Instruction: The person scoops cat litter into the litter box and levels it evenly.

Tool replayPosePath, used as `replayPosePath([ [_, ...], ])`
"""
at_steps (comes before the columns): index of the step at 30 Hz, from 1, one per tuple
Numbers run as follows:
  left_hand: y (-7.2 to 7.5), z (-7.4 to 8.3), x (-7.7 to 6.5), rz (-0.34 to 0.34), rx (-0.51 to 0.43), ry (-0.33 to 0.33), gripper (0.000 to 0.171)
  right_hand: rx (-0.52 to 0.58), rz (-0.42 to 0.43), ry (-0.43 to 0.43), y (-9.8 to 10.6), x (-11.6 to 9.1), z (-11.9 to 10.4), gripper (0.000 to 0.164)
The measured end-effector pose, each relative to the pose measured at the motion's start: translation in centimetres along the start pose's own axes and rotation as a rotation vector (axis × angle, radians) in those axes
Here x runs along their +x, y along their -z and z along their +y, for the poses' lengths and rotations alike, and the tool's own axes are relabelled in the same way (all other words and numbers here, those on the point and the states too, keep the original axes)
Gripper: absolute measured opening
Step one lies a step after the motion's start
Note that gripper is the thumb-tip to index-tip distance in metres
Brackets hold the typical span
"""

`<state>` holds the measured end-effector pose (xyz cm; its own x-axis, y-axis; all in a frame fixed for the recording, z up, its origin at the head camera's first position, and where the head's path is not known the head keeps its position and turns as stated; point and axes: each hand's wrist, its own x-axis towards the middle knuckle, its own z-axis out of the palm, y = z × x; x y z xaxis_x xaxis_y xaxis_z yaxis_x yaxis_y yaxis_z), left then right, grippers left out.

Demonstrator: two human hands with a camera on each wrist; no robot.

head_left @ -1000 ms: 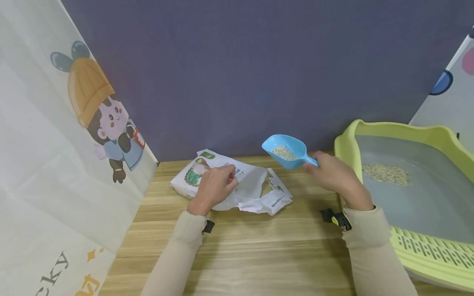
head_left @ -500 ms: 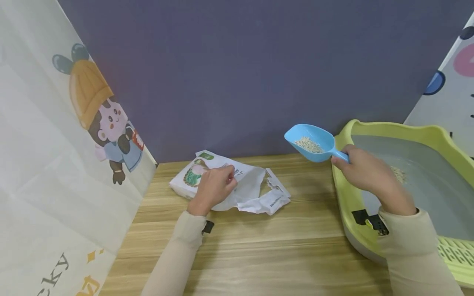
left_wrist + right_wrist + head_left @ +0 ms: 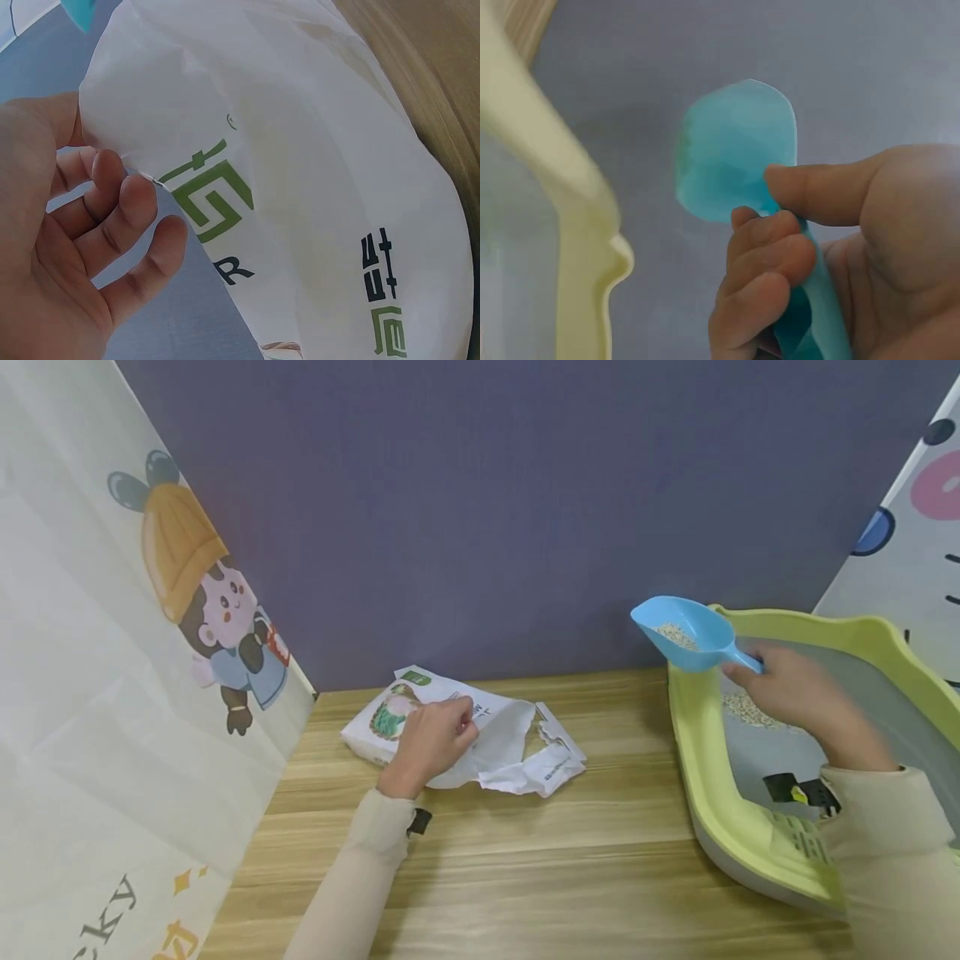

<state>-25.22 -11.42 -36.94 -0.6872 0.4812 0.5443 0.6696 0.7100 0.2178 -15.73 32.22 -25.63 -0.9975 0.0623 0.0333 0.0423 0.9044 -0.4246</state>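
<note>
My right hand (image 3: 802,693) grips the handle of a light-blue scoop (image 3: 712,631), holding it over the near-left rim of a yellow-green litter box (image 3: 697,735). Pale pellets (image 3: 675,635) lie in the scoop's bowl. From the right wrist view, fingers and thumb wrap the handle, and the scoop's underside (image 3: 739,146) shows. A torn-open white bag (image 3: 495,747) with a printed picture lies flat on the wooden table. My left hand (image 3: 431,739) is at its upper side; in the left wrist view, that hand (image 3: 90,225) pinches the edge of the bag (image 3: 315,165).
A small heap of pellets (image 3: 746,708) lies on the litter box's grey floor, partly behind the right hand. A slotted step (image 3: 802,839) forms its front. A purple-grey wall panel (image 3: 480,527) stands behind the table (image 3: 525,877); a white printed curtain (image 3: 67,652) hangs at left.
My right hand has carried the loaded scoop rightward and slightly up, from beside the bag to the litter box's left rim. My left hand stays on the bag.
</note>
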Motion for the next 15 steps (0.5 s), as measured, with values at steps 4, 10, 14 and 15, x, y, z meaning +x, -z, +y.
replayPosePath([
  [4, 0.0, 0.0, 0.0, -0.002, -0.005, 0.001, 0.019, 0.041, -0.008, -0.032, 0.5, 0.5, 1.6, 0.042],
  [10, -0.1, 0.1, -0.1, -0.01, -0.005, 0.003, 0.019, 0.048, 0.06, -0.132, 1.3, 0.8, 4.2, 0.047],
  [14, -0.1, 0.2, -0.2, -0.015, -0.005, 0.005, 0.019, 0.035, 0.102, -0.192, 1.6, 0.7, 5.9, 0.05],
  [15, -0.1, 0.2, -0.2, -0.015, -0.003, 0.006, 0.019, 0.035, 0.107, -0.197, 1.7, 0.7, 6.3, 0.05],
])
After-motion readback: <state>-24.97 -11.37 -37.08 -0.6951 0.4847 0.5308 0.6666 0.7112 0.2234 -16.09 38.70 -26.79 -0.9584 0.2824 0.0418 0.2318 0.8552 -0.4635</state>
